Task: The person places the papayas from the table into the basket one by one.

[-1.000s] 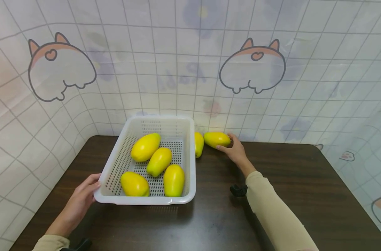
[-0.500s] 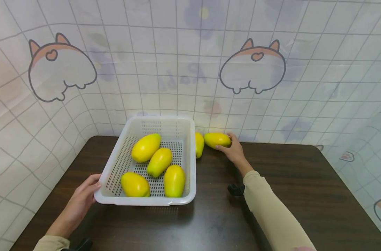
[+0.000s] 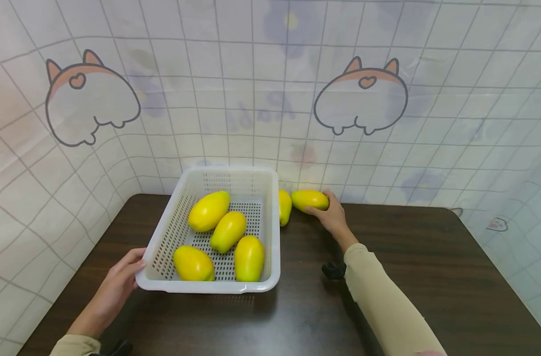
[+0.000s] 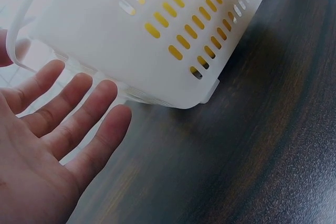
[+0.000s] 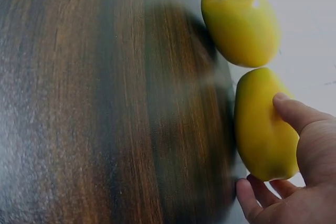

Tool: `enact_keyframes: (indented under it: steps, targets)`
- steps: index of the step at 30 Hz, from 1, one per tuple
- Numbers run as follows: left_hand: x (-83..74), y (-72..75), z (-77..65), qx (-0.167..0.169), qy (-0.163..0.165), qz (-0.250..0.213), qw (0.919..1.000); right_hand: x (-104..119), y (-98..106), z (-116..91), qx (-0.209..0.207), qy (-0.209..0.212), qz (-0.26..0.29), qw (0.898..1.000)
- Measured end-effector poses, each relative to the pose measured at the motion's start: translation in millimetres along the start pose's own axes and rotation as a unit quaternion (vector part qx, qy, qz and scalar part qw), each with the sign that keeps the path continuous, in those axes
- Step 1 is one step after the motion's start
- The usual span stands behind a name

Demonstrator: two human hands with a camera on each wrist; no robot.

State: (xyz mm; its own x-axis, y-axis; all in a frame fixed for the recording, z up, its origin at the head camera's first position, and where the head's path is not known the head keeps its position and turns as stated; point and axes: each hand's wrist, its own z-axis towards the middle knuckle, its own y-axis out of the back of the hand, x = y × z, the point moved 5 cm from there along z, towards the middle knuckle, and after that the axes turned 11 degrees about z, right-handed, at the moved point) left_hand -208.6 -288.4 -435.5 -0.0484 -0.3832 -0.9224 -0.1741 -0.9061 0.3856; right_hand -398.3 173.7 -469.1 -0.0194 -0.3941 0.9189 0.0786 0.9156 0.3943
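Head view shows the right hand (image 3: 332,215) stretched to the far edge of the table (image 3: 408,277), fingers and thumb curled round a yellow mango (image 3: 309,200) that lies against the wall covering, just beside another mango (image 3: 284,206) next to the white basket (image 3: 274,232). Four more mangoes (image 3: 227,231) already lie inside. The left hand (image 3: 119,282) rests with straight, loose fingers against the basket's near left corner, likely steadying it, gripping nothing.

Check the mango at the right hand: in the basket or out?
Out. The mango lies on the table beside the basket, with the right hand curled round it.
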Motion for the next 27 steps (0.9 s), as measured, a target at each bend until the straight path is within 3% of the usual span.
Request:
enact_keyframes:
  steps: [27]
  targets:
    - [0.3,-0.5,-0.1,-0.002,0.012,0.010,0.9999,-6.6,8.0,-6.9,-0.017,-0.011,0.015,1.000]
